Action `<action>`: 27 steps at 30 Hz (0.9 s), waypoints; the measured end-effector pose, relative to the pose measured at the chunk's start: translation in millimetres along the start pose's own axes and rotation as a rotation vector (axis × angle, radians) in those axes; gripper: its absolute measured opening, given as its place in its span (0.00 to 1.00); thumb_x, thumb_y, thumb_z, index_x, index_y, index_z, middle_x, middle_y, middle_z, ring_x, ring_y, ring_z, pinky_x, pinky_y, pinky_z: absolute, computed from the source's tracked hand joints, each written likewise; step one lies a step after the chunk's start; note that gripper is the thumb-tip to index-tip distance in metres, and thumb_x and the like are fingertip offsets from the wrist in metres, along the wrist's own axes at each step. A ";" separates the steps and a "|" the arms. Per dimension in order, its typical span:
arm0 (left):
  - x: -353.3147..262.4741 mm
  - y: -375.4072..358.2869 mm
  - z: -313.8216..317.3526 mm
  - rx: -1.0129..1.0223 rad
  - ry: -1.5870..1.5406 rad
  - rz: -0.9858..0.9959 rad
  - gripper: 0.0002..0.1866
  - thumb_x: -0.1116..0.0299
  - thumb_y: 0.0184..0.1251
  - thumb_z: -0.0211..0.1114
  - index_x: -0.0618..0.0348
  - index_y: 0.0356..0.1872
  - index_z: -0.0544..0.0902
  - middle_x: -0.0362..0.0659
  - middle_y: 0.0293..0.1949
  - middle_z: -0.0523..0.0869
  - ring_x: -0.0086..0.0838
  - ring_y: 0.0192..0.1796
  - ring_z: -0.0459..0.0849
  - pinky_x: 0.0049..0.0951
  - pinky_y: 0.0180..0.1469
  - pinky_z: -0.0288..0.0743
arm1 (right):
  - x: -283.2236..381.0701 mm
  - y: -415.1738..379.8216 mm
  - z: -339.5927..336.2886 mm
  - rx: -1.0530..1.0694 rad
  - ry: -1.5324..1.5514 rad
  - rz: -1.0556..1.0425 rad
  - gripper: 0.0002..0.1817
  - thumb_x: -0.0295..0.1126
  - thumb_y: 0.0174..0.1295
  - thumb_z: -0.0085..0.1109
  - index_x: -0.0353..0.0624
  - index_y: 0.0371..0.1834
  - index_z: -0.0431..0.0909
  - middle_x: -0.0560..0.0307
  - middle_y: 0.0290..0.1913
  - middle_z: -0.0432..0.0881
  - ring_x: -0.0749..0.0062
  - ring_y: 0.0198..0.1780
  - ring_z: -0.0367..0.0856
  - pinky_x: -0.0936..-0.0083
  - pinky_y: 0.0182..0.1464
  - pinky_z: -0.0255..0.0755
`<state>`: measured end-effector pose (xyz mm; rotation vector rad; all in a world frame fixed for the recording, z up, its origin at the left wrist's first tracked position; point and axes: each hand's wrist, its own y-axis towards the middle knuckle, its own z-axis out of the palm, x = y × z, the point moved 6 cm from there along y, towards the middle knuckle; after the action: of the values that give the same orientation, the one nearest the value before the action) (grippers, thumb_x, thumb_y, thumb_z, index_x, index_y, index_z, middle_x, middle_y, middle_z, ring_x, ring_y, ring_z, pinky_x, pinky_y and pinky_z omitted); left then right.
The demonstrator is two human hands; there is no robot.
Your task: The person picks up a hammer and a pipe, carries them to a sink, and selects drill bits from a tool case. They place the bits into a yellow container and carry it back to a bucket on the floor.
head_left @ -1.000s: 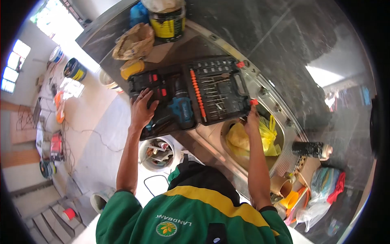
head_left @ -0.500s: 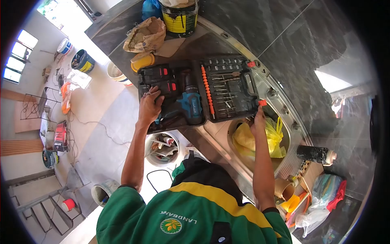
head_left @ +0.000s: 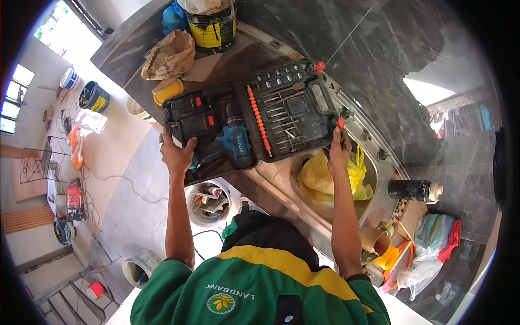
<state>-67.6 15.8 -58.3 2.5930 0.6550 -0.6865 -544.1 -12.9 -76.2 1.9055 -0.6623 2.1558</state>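
Observation:
An open black tool case (head_left: 300, 111) lies on the dark counter beside the sink. Its left half holds a blue cordless drill (head_left: 234, 142) and black batteries with red buttons (head_left: 189, 114); its right half, the lid, carries rows of drill bits. My left hand (head_left: 176, 153) grips the near left edge of the case. My right hand (head_left: 339, 149) holds the near right corner of the lid by a red latch, and the lid is lifted off the counter.
A steel sink (head_left: 379, 162) holds a yellow plastic bag (head_left: 322, 179). A paint can (head_left: 212, 24), brown paper bag (head_left: 169, 54) and yellow tape measure (head_left: 167, 90) sit beyond the case. A black spray can (head_left: 414, 189) lies to the right. A bucket of tools (head_left: 208, 203) stands below the counter.
My left hand slid from the drill tray back to the case's near edge. My right hand rose with the lid corner, tilting the lid upward.

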 end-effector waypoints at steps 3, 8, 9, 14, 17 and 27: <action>3.0 4.3 0.0 0.062 -0.317 -0.102 0.47 0.63 0.43 0.78 0.59 0.68 0.65 0.64 0.61 0.73 0.55 0.65 0.70 0.43 0.65 0.64 | -3.7 1.2 0.6 -0.012 -0.036 -0.011 0.23 0.51 0.67 0.58 0.51 0.57 0.74 0.66 0.38 0.82 0.80 0.32 0.81 0.78 0.28 0.77; -117.4 -17.0 -3.9 0.076 -0.347 0.545 0.18 0.69 0.53 0.72 0.59 0.47 0.84 0.50 0.44 0.85 0.45 0.51 0.80 0.41 0.55 0.73 | 0.4 -3.1 4.7 -0.036 -0.024 -0.018 0.23 0.51 0.66 0.59 0.48 0.57 0.75 0.64 0.37 0.80 0.80 0.31 0.78 0.79 0.25 0.75; -140.6 -27.6 13.4 0.236 -0.441 0.640 0.13 0.70 0.56 0.70 0.58 0.44 0.85 0.49 0.43 0.85 0.44 0.51 0.80 0.41 0.55 0.73 | 1.2 -2.6 6.0 -0.030 -0.025 -0.019 0.23 0.51 0.66 0.59 0.48 0.57 0.75 0.64 0.37 0.80 0.80 0.31 0.78 0.79 0.25 0.75; -215.8 -76.2 120.1 0.665 -0.254 1.050 0.14 0.67 0.61 0.65 0.50 0.48 0.84 0.45 0.50 0.82 0.41 0.59 0.75 0.46 0.61 0.64 | -2.7 6.1 -2.3 -0.027 -0.023 -0.135 0.22 0.50 0.66 0.60 0.48 0.54 0.76 0.67 0.35 0.78 0.82 0.30 0.75 0.80 0.27 0.73; -226.8 -72.4 142.8 0.732 -0.139 1.065 0.15 0.69 0.58 0.65 0.50 0.48 0.83 0.45 0.52 0.80 0.41 0.60 0.75 0.45 0.61 0.63 | -5.7 4.7 -1.3 -0.020 -0.035 -0.038 0.23 0.50 0.65 0.61 0.47 0.55 0.76 0.67 0.34 0.78 0.83 0.31 0.74 0.81 0.26 0.72; -222.4 -47.2 102.5 0.626 0.128 0.986 0.15 0.72 0.48 0.66 0.60 0.41 0.80 0.46 0.44 0.82 0.42 0.54 0.79 0.44 0.54 0.70 | -10.2 1.2 -2.3 -0.033 -0.030 0.086 0.27 0.48 0.66 0.61 0.37 0.58 0.71 0.65 0.35 0.78 0.82 0.34 0.74 0.79 0.35 0.74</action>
<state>-301.1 -68.0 -32.6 3.0033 -0.9387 -0.4075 -545.1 -11.4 -86.5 1.9298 -0.7951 2.1562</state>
